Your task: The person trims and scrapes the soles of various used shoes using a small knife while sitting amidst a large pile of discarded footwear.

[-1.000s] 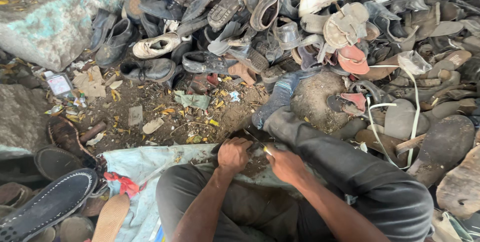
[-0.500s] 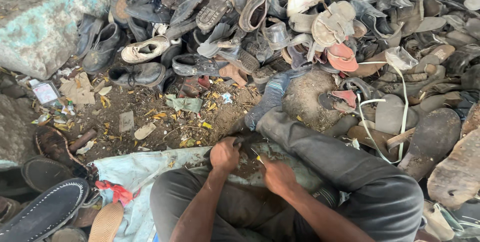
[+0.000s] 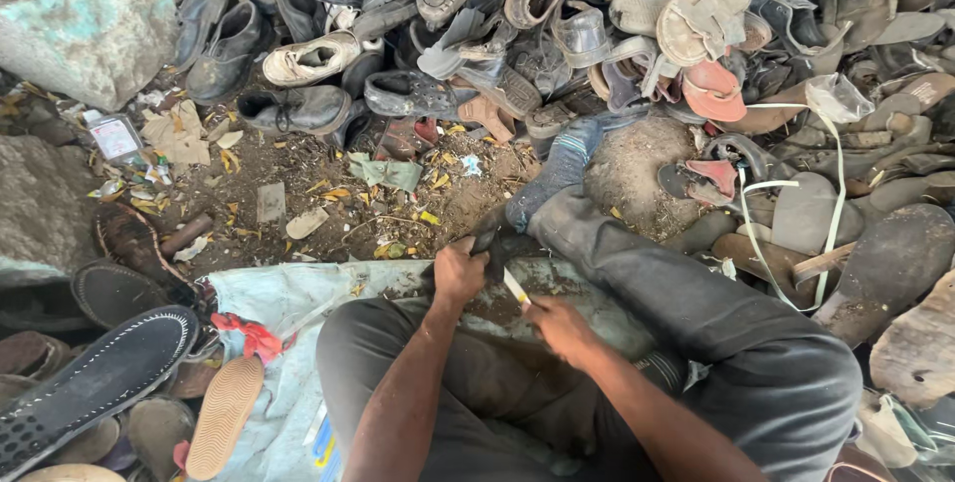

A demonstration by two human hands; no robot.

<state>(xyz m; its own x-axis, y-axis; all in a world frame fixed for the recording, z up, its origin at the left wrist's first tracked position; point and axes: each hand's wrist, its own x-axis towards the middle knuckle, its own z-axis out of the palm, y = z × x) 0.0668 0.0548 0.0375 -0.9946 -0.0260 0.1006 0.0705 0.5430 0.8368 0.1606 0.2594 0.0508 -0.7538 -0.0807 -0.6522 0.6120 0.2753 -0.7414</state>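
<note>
My left hand (image 3: 460,273) is closed on a dark piece of shoe material (image 3: 487,239) held just above a worn blue-grey sack (image 3: 298,298) spread on the ground. My right hand (image 3: 562,328) grips a knife with a pale blade (image 3: 515,288), whose tip points up toward the dark piece. Both hands meet in front of my bent legs in dark trousers (image 3: 696,313). What exactly the blade touches is hidden by my left hand.
A big heap of old shoes and sandals (image 3: 557,34) fills the far side and right. Loose soles (image 3: 99,383) and a tan sole (image 3: 224,417) lie at the left. A large pale rock (image 3: 90,24) sits at the top left. Dirt with litter (image 3: 328,193) lies between.
The view has tilted down slightly and my hands sit a little lower in it. Both hands stay together on the dark piece and the knife.
</note>
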